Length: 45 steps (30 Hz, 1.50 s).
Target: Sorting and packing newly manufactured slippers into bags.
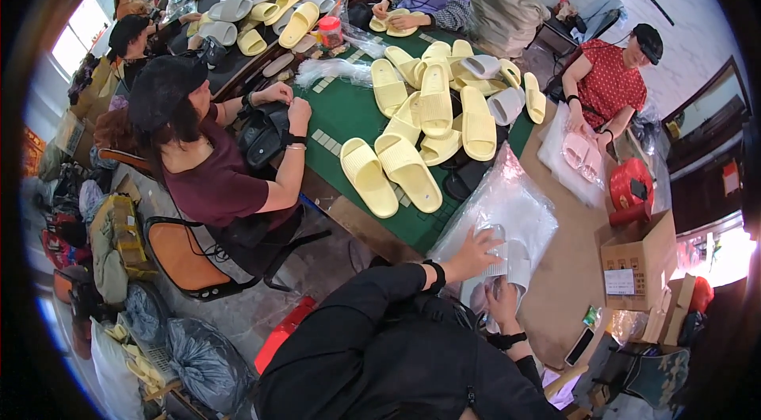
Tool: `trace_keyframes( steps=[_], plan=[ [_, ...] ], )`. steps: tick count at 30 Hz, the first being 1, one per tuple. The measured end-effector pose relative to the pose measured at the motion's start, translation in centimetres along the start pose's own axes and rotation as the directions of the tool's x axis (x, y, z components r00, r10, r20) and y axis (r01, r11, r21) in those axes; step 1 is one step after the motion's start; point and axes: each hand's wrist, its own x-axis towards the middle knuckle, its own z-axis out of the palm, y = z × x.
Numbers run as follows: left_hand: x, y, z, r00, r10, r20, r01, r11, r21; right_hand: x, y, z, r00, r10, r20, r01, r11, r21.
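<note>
Black sleeves are reaching toward a grey slipper (511, 261) just below the clear bag pile (507, 206) — left hand (474, 252) lying spread on top, apparently steadying it, right hand (501, 299) cupping its near end from beneath — yellow slippers (396, 170) sitting beyond the pile.

A stack of clear plastic bags (507, 210) lies on the table's near edge. At the right stands an open brown cardboard box (638, 261) – a white label (620, 281) on its side. A dark phone (579, 346) lies below it, screen dark.
</note>
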Motion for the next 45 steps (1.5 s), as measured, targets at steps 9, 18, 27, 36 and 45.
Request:
trace_keyframes(
  steps=[9,18,27,36,45],
  plan=[
    [0.4,0.4,1.5,0.997,0.034,0.064,-0.008,0.928,-0.373,0.5,1.7,2.0,0.963,0.201,-0.178,-0.183,0.976,0.116],
    [2.1,1.4,-0.2,0.904,-0.425,0.043,0.340,0.654,-0.676,3.3,-1.8,1.5,0.812,0.549,-0.197,-0.366,0.742,0.561],
    [1.4,0.0,0.6,0.942,-0.302,0.149,0.318,0.653,-0.687,3.2,6.4,6.7,0.902,0.301,-0.309,-0.365,0.914,-0.175],
    [-0.6,-1.8,0.6,0.617,-0.297,0.729,0.785,0.163,-0.598,5.4,-0.4,3.0,0.625,0.679,-0.386,-0.585,0.734,0.345],
    [-7.9,-6.3,5.3,0.477,-0.297,0.828,0.845,0.415,-0.338,3.3,1.5,6.7,0.805,0.523,-0.280,-0.568,0.817,-0.104]
  ],
)
